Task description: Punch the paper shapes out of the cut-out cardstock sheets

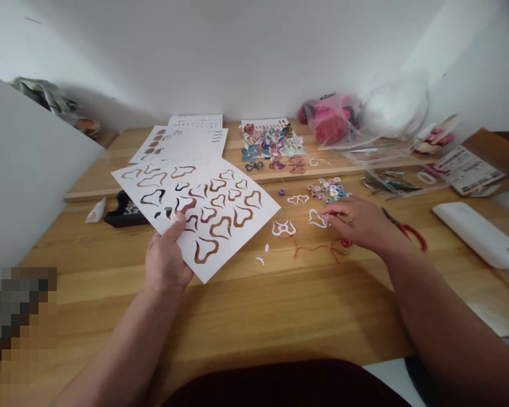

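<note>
My left hand (166,257) grips the near corner of a white sheet (199,212) with several heart-like shapes cut out of it, thumb on top, holding it tilted over the wooden table (254,316). My right hand (358,222) rests on the table to the right, fingers curled in a pinch on a small white paper cut-out (317,219). Another white cut-out (283,228) lies between the hands, with a third (297,199) farther back. A tangle of red thread (322,247) lies just under the right hand.
More cut-out sheets (182,141) lie behind. A pile of coloured paper flowers (271,141), small coloured rings (328,188), red-handled pliers (407,229), a white flat device (479,234), a glue bottle (95,212), a black box (125,210) and plastic bags (343,121) sit around.
</note>
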`<state>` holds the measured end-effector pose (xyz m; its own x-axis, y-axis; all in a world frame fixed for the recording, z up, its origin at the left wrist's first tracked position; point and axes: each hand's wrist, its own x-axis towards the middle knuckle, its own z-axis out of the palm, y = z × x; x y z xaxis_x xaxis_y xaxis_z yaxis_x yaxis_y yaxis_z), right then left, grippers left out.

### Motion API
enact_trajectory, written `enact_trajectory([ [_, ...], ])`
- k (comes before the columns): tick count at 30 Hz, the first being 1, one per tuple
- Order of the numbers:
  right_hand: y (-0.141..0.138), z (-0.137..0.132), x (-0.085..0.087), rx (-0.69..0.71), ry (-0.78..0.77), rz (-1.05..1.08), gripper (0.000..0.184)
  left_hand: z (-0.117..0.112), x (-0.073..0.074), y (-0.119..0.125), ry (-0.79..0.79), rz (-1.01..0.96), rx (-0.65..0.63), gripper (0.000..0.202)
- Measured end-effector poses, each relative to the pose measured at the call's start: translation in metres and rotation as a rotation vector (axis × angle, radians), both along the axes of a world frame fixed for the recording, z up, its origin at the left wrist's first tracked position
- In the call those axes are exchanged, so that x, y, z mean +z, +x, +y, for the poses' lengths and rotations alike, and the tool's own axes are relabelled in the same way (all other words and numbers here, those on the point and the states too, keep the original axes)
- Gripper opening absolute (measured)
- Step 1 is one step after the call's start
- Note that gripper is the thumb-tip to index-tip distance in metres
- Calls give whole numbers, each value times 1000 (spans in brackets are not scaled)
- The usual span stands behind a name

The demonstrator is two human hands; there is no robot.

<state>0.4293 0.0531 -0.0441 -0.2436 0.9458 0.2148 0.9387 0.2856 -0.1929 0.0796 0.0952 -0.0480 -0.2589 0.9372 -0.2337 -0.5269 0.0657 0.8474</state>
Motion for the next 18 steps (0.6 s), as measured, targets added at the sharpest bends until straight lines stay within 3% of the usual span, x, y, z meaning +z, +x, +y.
enact_trajectory([
  [5, -28, -3, -2, 225, -63, 10, 28, 0, 0, 1, 19, 4, 2, 22],
  [13, -31, -1, -9, 181, -68, 22, 27, -1, 2, 0, 21, -18, -7, 21],
  [18, -40, -2, -10, 246, -42, 11, 27, 0, 1, 1, 11, -6, -14, 22],
])
